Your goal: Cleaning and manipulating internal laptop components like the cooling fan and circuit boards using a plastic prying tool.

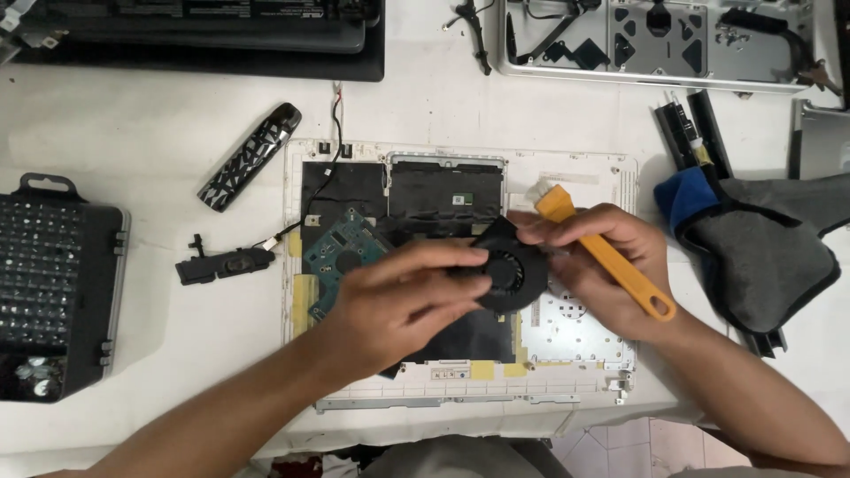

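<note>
Above the middle of the opened white laptop shell [567,181], the left hand [403,305] pinched the small black cooling fan [506,265] by its stiff housing, sparing seemingly light, fragile blades, while the right hand [598,265] gripped an orange-handled brush [602,250].

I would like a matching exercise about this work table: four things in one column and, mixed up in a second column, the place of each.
Things
1. black fan
2. orange brush
3. screwdriver bit case
4. grey cloth

Places
A. at the left edge of the table
B. in the right hand
C. to the right of the open white laptop shell
D. held between both hands, with the left hand on its left side

Pairs: 1-D, 2-B, 3-A, 4-C
</note>
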